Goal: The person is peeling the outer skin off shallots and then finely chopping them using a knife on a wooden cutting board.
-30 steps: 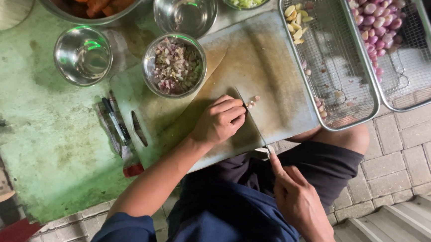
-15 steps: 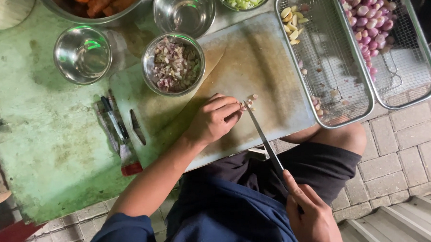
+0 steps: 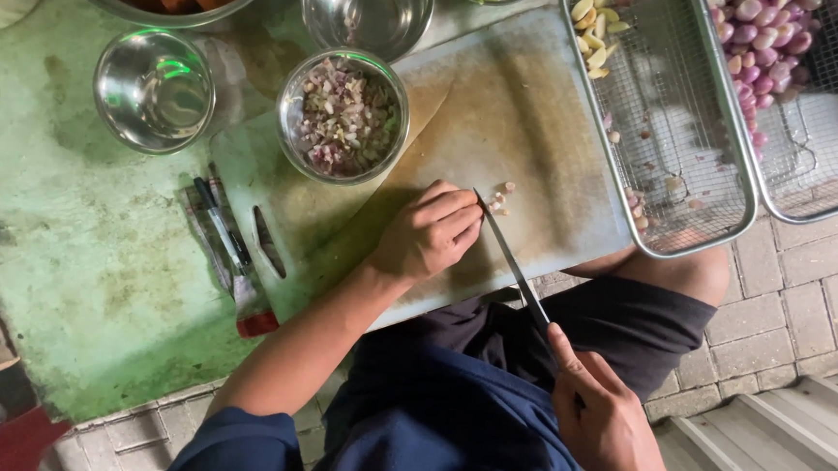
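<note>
on worn wooden board, left hand, thin steel knife, right hand

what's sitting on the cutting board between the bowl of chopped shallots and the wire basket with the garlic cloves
In the head view, the left hand rests there, with the knife tip and small chopped bits; higher up the cutting board is bare.

You're looking down at a worn green table, its paint stained and scuffed in patches. Grey paving-brick floor runs along your right side, with pale concrete steps at the lower right corner. Light is dim and warm, brightest over the table's middle.
</note>
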